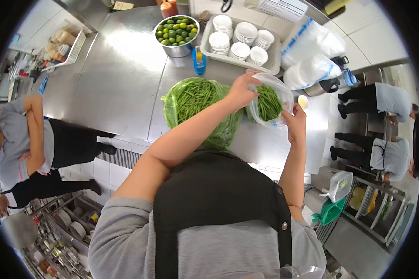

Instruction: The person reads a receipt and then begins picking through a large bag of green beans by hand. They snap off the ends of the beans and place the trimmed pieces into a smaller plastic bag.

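A clear plastic bag (287,95) with cut green beans (268,103) inside stands on the steel counter, its mouth spread wide. My left hand (243,91) grips the rim on the left side. On the opposite side, the fingers of my right hand (295,122) pinch the rim near the front. Just left of this bag lies a larger green-tinted plastic bag (226,128), open at the top and full of cut green beans (195,100). My left forearm passes over that larger bag.
Behind the bags are a steel pot (178,50) of limes, a blue tape dispenser (199,60) and a white crate (243,62) of stacked small bowls. Plastic bag packs (314,72) sit at the back right. Several people stand left and right of the steel counter (111,88).
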The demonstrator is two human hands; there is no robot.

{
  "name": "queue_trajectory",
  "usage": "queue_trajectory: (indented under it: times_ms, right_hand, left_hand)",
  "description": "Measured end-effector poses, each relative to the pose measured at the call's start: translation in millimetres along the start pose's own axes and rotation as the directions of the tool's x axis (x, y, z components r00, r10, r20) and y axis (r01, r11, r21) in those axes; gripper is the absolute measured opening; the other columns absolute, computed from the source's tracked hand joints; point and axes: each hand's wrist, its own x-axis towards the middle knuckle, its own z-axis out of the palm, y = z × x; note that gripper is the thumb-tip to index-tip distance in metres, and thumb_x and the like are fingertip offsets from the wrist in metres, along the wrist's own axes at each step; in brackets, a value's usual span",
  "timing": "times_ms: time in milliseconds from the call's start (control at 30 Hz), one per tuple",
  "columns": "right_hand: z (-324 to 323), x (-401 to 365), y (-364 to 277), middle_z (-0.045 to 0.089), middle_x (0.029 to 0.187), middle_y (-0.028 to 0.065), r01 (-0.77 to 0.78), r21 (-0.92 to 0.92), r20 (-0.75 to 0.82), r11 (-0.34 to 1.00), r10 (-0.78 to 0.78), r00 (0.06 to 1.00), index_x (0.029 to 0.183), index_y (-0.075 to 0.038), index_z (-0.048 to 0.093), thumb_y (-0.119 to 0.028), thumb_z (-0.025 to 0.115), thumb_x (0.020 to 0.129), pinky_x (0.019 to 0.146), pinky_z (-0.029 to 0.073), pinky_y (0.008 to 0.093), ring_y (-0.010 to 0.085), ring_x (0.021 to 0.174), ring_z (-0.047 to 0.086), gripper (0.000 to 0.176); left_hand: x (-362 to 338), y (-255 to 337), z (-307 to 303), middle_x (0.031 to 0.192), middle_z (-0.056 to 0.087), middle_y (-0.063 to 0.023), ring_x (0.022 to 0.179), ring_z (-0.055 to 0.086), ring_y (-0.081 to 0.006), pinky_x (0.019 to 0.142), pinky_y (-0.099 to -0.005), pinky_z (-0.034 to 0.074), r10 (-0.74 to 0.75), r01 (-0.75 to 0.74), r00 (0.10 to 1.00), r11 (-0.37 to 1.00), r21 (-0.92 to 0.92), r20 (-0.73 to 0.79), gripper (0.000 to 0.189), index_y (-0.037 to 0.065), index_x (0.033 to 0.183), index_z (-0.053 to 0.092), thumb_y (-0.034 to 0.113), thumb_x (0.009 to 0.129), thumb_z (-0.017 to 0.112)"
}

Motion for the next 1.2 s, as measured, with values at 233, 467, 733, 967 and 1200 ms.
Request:
queue_trajectory:
  times_ms: [233, 467, 733, 967, 1200]
  right_hand:
    - [3, 0, 29, 0.065, 0.103, 0.0173, 0.076, -0.401, 0.005, 0.913, -0.081, 0.997, 0.122, 0.003, 0.054, -0.006, 0.07, 0.076, 0.083, 0.049, 0.0357, 0.0275, 0.092, 0.063, 0.05]
    - [5, -15, 4, 0.044, 0.14, 0.0221, 0.31, -0.606, 0.014, 0.733, -0.379, 0.925, 0.143, -0.003, 0.043, -0.012, 0.075, 0.081, 0.101, 0.044, 0.0415, 0.0363, 0.128, 0.047, 0.071]
    - [52, -18, -47, 0.038, 0.149, 0.0197, 0.606, -0.486, 0.151, 0.63, -0.622, 0.768, 0.135, -0.004, 0.052, -0.01, 0.072, 0.082, 0.113, 0.031, 0.0473, 0.0391, 0.135, 0.038, 0.057]
    - [139, -53, -65, 0.04, 0.147, 0.0182, 0.778, -0.116, 0.564, 0.617, -0.603, 0.563, 0.132, -0.006, 0.054, -0.007, 0.07, 0.082, 0.112, 0.032, 0.0482, 0.0387, 0.134, 0.039, 0.052]
    - [196, -90, -55, 0.042, 0.144, 0.0204, 0.795, 0.052, 0.8, 0.604, -0.502, 0.329, 0.129, -0.005, 0.054, -0.005, 0.074, 0.078, 0.109, 0.037, 0.047, 0.041, 0.131, 0.042, 0.055]
  left_hand:
    - [-30, -6, 15, 0.135, 0.053, -0.0174, 0.118, 0.058, -0.0316, 0.1, -0.0386, 0.048, 0.201, -0.198, 0.978, 0.978, 0.057, -0.047, 0.042, 0.006, 0.123, 0.065, 0.004, 0.081, 0.074]
    - [-105, -26, -46, 0.125, 0.061, -0.0158, 0.105, 0.067, -0.0214, 0.089, -0.0334, 0.055, -0.085, 0.073, 0.996, 0.953, -0.295, -0.028, 0.028, 0.002, 0.12, 0.065, 0.006, 0.092, 0.064]
    - [-131, -60, -158, 0.096, 0.072, -0.0132, 0.082, 0.072, -0.0186, 0.077, -0.0281, 0.057, -0.247, 0.194, 0.828, 0.968, -0.157, -0.503, 0.02, -0.007, 0.11, 0.067, 0.002, 0.092, 0.062]
    - [-103, -87, -153, 0.103, 0.072, -0.018, 0.091, 0.071, -0.0244, 0.082, -0.0344, 0.056, -0.153, 0.259, 0.882, 0.948, 0.185, -0.446, 0.028, -0.005, 0.109, 0.069, 0.009, 0.085, 0.07]
    - [-45, -132, -166, 0.091, 0.069, -0.0256, 0.088, 0.068, -0.0405, 0.08, -0.0437, 0.056, 0.018, 0.238, 0.951, 0.596, 0.767, -0.309, 0.017, -0.004, 0.089, 0.071, -0.004, 0.076, 0.06]
